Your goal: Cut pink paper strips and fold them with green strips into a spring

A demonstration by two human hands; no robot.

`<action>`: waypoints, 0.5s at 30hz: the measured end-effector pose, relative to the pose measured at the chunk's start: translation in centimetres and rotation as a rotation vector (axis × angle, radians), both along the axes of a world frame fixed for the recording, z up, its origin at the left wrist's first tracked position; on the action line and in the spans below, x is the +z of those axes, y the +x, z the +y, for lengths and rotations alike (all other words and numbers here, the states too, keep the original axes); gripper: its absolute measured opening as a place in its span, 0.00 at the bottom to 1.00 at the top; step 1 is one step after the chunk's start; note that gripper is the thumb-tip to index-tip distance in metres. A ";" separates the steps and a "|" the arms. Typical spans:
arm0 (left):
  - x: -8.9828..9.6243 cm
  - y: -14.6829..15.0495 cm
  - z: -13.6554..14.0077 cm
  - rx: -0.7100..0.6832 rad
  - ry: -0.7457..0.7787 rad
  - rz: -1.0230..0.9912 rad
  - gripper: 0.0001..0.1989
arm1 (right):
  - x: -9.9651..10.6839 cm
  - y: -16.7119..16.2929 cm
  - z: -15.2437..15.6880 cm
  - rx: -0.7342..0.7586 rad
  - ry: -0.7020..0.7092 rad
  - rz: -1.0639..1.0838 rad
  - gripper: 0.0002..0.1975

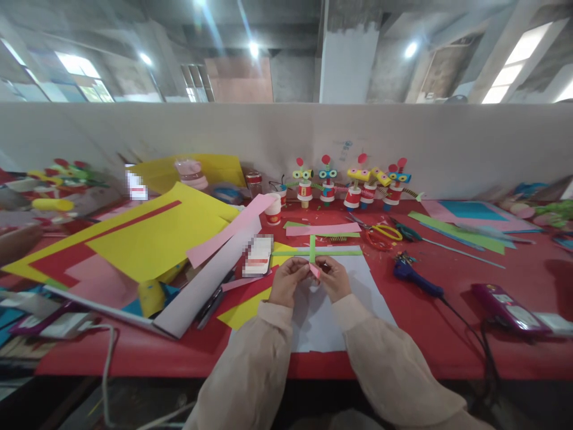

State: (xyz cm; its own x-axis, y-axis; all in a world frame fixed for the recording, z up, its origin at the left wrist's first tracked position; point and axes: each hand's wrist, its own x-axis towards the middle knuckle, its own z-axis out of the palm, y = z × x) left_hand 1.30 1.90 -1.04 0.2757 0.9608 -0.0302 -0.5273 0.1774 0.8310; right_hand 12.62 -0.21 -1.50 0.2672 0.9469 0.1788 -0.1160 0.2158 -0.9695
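Observation:
My left hand (286, 282) and my right hand (333, 279) meet above a white sheet of paper (335, 334), fingertips pinched together. Between them is a short pink paper strip (315, 270). Right beyond the fingers, a green paper strip (312, 246) points away from me. It crosses a longer green strip (344, 253) lying sideways. How the pink and green strips join is hidden by my fingers. Left of my hands lies a blurred white and red packet (258, 255), over yellow paper.
Scissors (387, 233), pliers (405, 230) and a blue glue gun (416, 278) lie to the right, near a purple power strip (510, 310). Large yellow sheets (156, 239) and a rolled sheet (210, 280) spread leftward. Several paper-cup figures (329, 185) stand along the back wall.

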 end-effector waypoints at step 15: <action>-0.1 0.0 0.2 0.038 -0.059 -0.094 0.15 | -0.5 0.1 -0.6 0.070 0.132 -0.052 0.11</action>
State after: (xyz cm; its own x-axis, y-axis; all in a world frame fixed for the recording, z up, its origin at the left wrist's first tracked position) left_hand 1.35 2.08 -1.17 0.2437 0.9678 -0.0631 -0.6099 0.2035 0.7659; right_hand 12.68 -0.79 -2.02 0.1888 0.9302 0.3147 -0.0860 0.3349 -0.9383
